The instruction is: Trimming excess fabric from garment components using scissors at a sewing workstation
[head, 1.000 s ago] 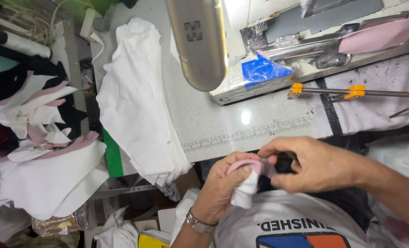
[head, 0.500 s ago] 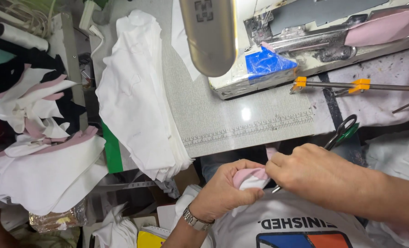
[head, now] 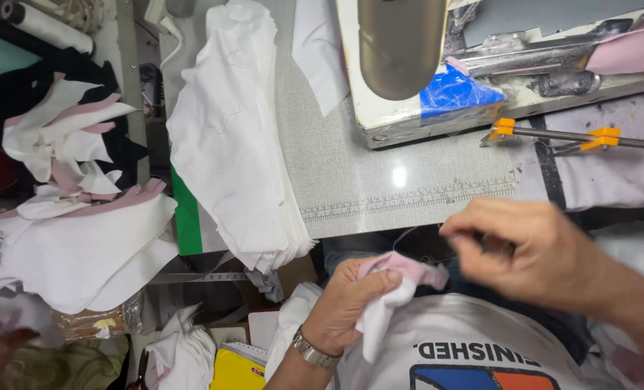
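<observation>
My left hand, with a metal watch on the wrist, grips a small pink-and-white fabric piece in front of my printed white shirt. My right hand hovers just right of the piece, motion-blurred, with its fingers curled towards the thumb. A dark patch shows between the fingers, and I cannot tell what it is. A thin thread runs up from the fabric near the table edge.
A grey sewing table with a ruler strip along its front carries a sewing machine with blue tape. A stack of white cloth pieces hangs over the table's left edge. Piles of white, pink and black cloth lie at left, fabric rolls beyond.
My right hand has lifted up and to the right, away from the fabric piece. The green-handled scissors seen with it half a second ago no longer show. My left hand still holds the piece.
</observation>
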